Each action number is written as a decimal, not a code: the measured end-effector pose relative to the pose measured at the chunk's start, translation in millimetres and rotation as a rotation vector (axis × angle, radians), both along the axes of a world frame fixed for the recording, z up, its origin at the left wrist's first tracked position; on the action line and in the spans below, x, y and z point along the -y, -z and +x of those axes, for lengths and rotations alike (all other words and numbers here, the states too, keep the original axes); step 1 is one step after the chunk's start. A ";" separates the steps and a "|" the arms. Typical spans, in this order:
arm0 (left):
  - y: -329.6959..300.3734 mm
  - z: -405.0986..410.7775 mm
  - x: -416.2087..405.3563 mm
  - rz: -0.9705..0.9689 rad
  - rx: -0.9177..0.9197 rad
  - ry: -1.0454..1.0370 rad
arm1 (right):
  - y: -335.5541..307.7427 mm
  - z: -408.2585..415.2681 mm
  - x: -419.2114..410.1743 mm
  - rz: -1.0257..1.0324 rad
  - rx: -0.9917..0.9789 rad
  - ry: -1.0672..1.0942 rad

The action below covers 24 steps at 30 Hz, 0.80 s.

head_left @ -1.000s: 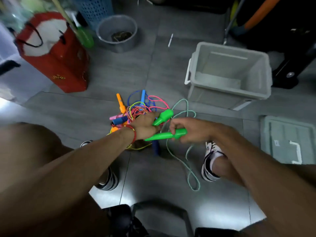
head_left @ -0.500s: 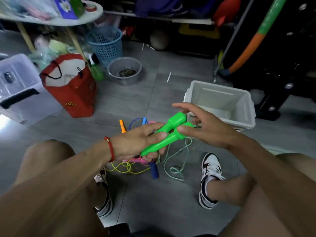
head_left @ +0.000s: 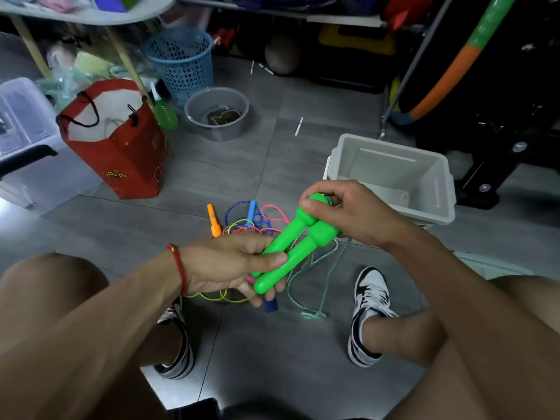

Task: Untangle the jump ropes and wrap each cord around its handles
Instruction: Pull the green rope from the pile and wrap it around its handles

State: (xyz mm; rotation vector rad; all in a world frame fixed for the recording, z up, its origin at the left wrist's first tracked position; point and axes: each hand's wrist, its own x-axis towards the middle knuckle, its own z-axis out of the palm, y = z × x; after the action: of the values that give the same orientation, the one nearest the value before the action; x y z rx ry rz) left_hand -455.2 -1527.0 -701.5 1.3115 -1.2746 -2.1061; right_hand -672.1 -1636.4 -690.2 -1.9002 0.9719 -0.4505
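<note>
Two bright green jump-rope handles (head_left: 298, 247) lie side by side, lifted above the floor. My left hand (head_left: 233, 263) grips their lower ends. My right hand (head_left: 348, 212) holds their upper ends, fingers curled over the tops. Their pale green cord (head_left: 321, 286) hangs down in loops to the floor between my feet. Behind the handles a tangle of blue, pink and yellow cords (head_left: 257, 221) lies on the tiles with an orange handle (head_left: 213, 219) and a blue handle (head_left: 251, 209). Another blue handle (head_left: 270, 306) peeks out below my left hand.
An open grey plastic bin (head_left: 391, 180) stands at the right. A red bag (head_left: 121, 147), a grey bowl (head_left: 216, 113), a blue basket (head_left: 180, 60) and a clear box (head_left: 21, 131) sit at the back left. My shoes (head_left: 368, 301) flank the cord.
Both hands lifted the green handles off the pile and brought them together side by side. My right hand has closed over their upper ends. The view tilted up.
</note>
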 end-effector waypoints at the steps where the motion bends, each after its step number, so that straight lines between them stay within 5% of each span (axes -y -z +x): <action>1: 0.7 -0.6 -0.2 0.006 0.006 0.012 | 1.3 0.6 1.0 -0.019 -0.015 -0.005; 10: 1.3 0.5 5.6 -0.087 0.022 0.057 | 4.0 -2.8 3.4 -0.086 -0.054 -0.006; 17: -4.0 6.9 7.8 -0.044 -0.355 -0.131 | -3.2 -11.0 11.7 0.266 0.179 0.188; 24: -12.3 6.9 26.5 -0.008 -0.621 -0.567 | 20.1 11.2 -8.7 -0.195 -0.211 0.158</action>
State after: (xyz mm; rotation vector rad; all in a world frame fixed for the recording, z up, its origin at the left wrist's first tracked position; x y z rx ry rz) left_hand -448.3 -1553.4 -689.2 0.7775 -0.5639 -1.8569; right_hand -660.8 -1627.7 -710.3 -2.0848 1.2622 -0.4573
